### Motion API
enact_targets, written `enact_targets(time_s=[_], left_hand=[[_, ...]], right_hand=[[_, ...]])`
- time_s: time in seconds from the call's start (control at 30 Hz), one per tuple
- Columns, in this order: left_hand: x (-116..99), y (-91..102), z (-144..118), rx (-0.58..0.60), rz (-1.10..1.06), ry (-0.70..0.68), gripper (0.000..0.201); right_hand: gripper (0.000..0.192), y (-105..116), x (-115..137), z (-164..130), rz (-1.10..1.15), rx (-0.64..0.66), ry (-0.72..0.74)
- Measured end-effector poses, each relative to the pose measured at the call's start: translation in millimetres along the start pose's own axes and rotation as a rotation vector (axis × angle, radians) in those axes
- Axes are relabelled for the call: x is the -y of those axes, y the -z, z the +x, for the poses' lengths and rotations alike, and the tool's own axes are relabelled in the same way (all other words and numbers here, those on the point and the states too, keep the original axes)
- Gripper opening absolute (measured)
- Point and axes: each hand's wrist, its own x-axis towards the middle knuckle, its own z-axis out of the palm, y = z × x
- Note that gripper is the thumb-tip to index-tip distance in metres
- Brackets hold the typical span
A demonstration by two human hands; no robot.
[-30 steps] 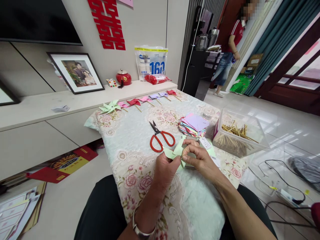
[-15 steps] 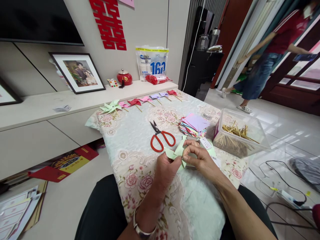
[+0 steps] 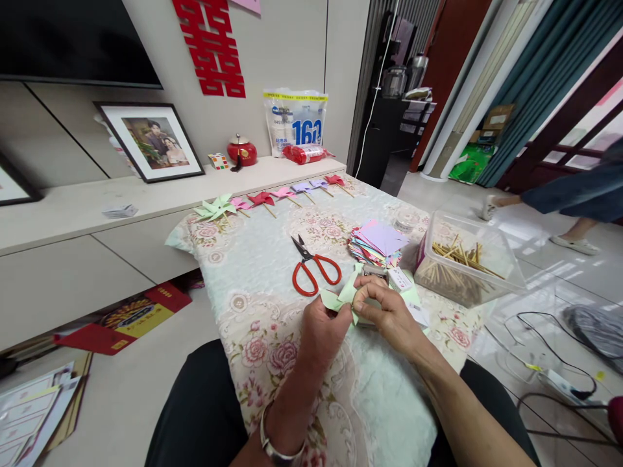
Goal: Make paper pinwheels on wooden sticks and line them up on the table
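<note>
Between my two hands is a light green paper pinwheel (image 3: 346, 293), with its folded blades sticking up and out to the left. My left hand (image 3: 325, 324) is closed, pinching it from the left and below. My right hand (image 3: 385, 308) pinches near its middle from the right; whatever sits under those fingertips is too small to make out. Just beyond my hands lie red-handled scissors (image 3: 311, 264), blades apart, pointing away. A small metal tin (image 3: 376, 271) and a small white box (image 3: 400, 279) sit beside my right hand, partly over light green paper.
Several finished pinwheels on sticks, including a red one (image 3: 263, 200), line the table's far edge. A stack of coloured paper squares (image 3: 378, 241) lies near a clear plastic box (image 3: 491, 288) of wooden sticks (image 3: 462, 254). Cables and a power strip (image 3: 559, 388) are on the floor right.
My right fingers have shifted slightly to the left on the pinwheel, uncovering more of the tin. A person in the background has walked right, mostly out of view.
</note>
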Motion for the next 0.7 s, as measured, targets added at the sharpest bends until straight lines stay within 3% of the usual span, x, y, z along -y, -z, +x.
enact_targets(time_s=[0.43, 0.7], left_hand=[[-11.2, 1.9, -0.1, 0.05, -0.106, 0.042, 0.016], [-10.8, 2.1, 0.1, -0.003, -0.084, 0.061, 0.008]], right_hand=[[0.015, -14.6, 0.4, -3.0, 0.135, -0.133, -0.012], [0.056, -19.7, -2.6, -0.3, 0.217, -0.165, 0.016]])
